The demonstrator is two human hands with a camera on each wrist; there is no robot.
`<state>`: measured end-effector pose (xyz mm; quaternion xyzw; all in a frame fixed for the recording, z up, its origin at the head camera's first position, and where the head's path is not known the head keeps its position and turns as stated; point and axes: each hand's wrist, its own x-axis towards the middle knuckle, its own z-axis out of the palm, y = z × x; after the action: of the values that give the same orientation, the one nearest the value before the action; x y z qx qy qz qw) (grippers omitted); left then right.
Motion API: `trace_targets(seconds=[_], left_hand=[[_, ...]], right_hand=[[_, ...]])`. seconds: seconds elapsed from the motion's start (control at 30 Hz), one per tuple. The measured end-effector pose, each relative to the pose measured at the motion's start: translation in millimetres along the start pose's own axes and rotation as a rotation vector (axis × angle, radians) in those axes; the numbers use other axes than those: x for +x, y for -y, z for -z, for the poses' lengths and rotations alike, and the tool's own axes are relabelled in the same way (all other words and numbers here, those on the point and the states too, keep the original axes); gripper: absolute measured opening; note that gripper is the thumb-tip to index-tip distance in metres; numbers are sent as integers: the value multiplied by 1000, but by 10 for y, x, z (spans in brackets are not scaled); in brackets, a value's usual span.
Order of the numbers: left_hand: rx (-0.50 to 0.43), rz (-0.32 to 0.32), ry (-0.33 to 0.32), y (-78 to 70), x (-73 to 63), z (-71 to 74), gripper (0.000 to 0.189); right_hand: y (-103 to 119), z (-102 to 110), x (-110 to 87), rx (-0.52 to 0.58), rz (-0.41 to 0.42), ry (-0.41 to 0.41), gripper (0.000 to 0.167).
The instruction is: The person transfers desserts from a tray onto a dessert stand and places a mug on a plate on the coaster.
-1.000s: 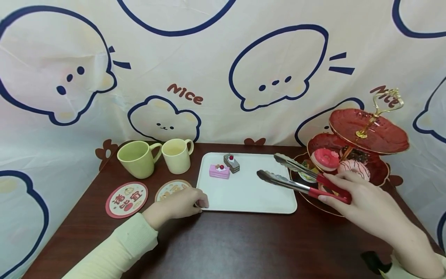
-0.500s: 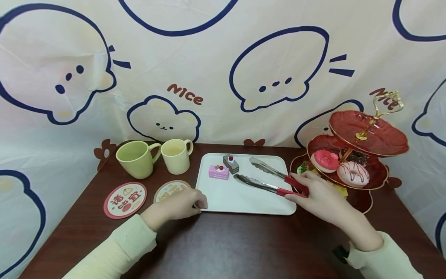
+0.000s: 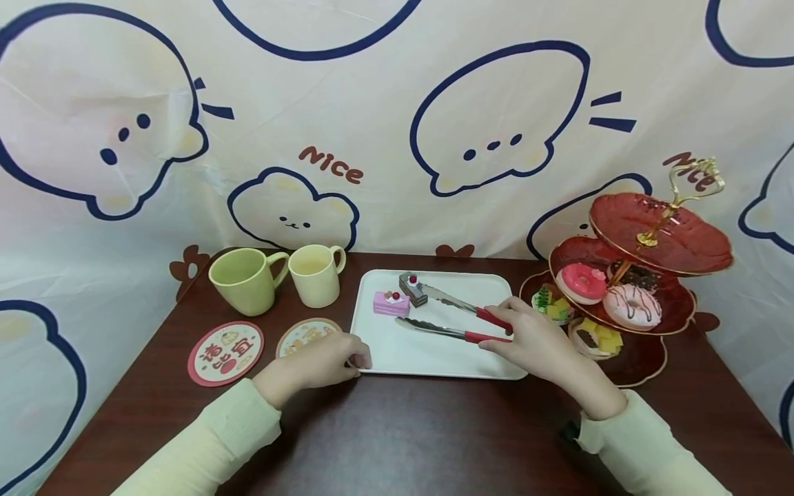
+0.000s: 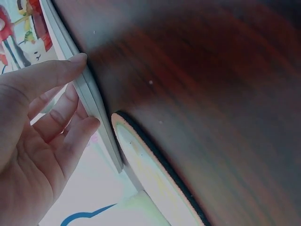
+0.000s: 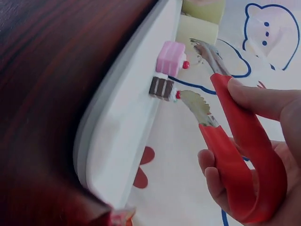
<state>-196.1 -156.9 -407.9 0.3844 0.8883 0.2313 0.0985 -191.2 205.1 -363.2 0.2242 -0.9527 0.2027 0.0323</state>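
My right hand (image 3: 527, 337) grips metal tongs (image 5: 235, 146) by their red handles, over the white tray (image 3: 453, 351). The tongs' arms are spread, with nothing between their tips. One tip overlaps the grey-brown layered toy cake (image 3: 413, 290), topped with a red berry; the other points near the pink toy cake slice (image 3: 391, 304). Both cakes sit side by side at the tray's left. My left hand (image 3: 325, 358) holds the tray's near left corner, thumb and fingertips on its rim (image 4: 87, 89) in the left wrist view.
A red tiered stand (image 3: 657, 231) on the right carries toy donuts (image 3: 633, 306) and tarts (image 3: 595, 339). On the left are a green mug (image 3: 245, 279), a cream mug (image 3: 315, 275), a red-rimmed coaster (image 3: 226, 353) and a tan-rimmed coaster (image 3: 304, 333). A printed cloth (image 3: 384, 103) hangs behind.
My right hand has carried the open tongs leftward from beside the stand to the cakes. The left hand stays at the tray's corner, and the cakes keep their places.
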Motion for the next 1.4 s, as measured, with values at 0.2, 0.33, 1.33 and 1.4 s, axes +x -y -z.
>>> trace_targets(seconds=[0.2, 0.33, 1.33, 1.4], left_hand=[[5, 2, 3, 9, 7, -11, 18], [6, 2, 2, 14, 3, -8, 18], [10, -1, 8, 13, 9, 2, 17], [8, -4, 7, 12, 9, 0, 17]], right_hand=[[58, -115, 112, -35, 41, -19, 55], [106, -179, 207, -53, 43, -11, 56], [191, -550, 461, -48, 27, 3, 49], [200, -560, 459, -37, 24, 2, 47]])
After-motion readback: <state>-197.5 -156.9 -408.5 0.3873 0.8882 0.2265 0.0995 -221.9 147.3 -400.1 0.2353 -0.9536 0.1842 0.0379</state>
